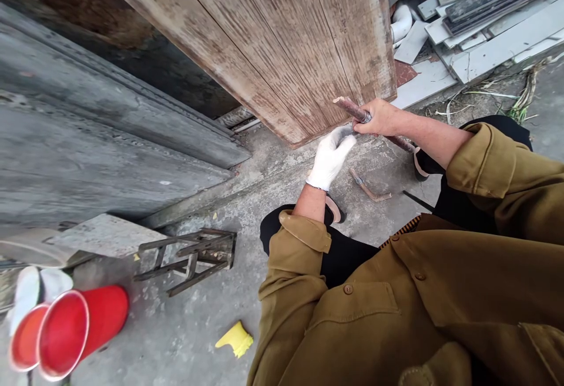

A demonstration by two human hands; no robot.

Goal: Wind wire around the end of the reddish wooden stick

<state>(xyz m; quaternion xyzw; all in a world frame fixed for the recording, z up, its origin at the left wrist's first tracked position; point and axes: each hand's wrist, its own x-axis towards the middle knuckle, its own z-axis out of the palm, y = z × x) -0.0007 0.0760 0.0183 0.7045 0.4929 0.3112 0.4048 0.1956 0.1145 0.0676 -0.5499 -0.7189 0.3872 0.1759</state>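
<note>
My right hand [376, 117] is bare and wrapped around a brown wooden stick [348, 106], which slants down to the right. Several turns of wire [365, 117] circle the stick beside my thumb. My left hand [331, 155], in a white glove, is closed, its fingertips close to my right fingers just below the stick. Whatever it pinches is hidden. Beneath my hands, a short bent stick [372, 191] with a grey binding near one end lies on the concrete.
A wooden plank door [282, 39] stands just ahead. Stacked tiles and boards [489, 33] lie at the upper right. At left are a small wooden stool frame [194, 257] and red buckets [106, 315]. A yellow glove-like piece [237, 339] lies on the ground.
</note>
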